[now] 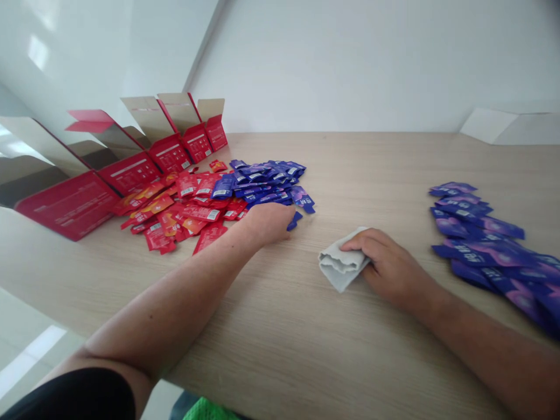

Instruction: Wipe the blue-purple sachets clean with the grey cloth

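Note:
At the near right edge of a heap of small blue sachets, my left hand has its fingers curled down around a blue sachet. Only a corner of that sachet shows beyond the fingers, and the fingertips are mostly hidden. A folded light-grey cloth is gripped in my right hand, thumb on top, just over the table. Red and orange sachets lie heaped against the left of the blue ones.
Several open red cartons line the table's left side, flaps up. To the right, purple-blue flat packets overlap in a long row. A white box-like piece sits at the back right, by the wall. The wooden table ends at the left front.

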Motion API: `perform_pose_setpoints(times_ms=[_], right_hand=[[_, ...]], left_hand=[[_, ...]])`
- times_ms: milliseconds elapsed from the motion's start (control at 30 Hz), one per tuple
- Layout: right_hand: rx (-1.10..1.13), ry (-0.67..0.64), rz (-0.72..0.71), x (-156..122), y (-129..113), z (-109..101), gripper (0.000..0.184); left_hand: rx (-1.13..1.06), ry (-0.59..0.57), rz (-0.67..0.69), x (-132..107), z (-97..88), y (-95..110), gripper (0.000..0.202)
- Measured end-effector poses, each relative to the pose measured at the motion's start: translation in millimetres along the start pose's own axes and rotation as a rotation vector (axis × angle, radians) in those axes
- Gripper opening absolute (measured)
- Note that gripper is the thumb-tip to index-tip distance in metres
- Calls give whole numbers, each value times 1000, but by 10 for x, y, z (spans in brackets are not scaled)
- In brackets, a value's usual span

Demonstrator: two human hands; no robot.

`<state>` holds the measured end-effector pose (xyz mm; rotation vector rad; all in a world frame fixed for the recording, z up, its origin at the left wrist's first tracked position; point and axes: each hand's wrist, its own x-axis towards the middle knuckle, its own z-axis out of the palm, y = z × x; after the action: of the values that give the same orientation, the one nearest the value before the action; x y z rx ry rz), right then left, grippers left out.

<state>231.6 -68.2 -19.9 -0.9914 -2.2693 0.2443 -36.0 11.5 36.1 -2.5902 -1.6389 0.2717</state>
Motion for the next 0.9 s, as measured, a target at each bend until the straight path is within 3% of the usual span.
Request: perform_pose_setpoints(times_ms=[233,400,633,767,900], right_hand=[[33,-10,-21,-13,39,-23,43],[-48,-107,-38,-39,68,-52,37],[-194,-127,-52,-84,128,-87,31],[-208,-109,-88,-114,165,-107,30],[-120,-40,-82,-151,167,-140,21]], left_hand=[[93,56,-81,75,46,-57,26],[4,123,-6,75,-91,231,25],[-296,120,171,208,-522,1125,23],[-258,124,338,507,-761,1786,24],[-190,193,576,857,-851,2505,25]])
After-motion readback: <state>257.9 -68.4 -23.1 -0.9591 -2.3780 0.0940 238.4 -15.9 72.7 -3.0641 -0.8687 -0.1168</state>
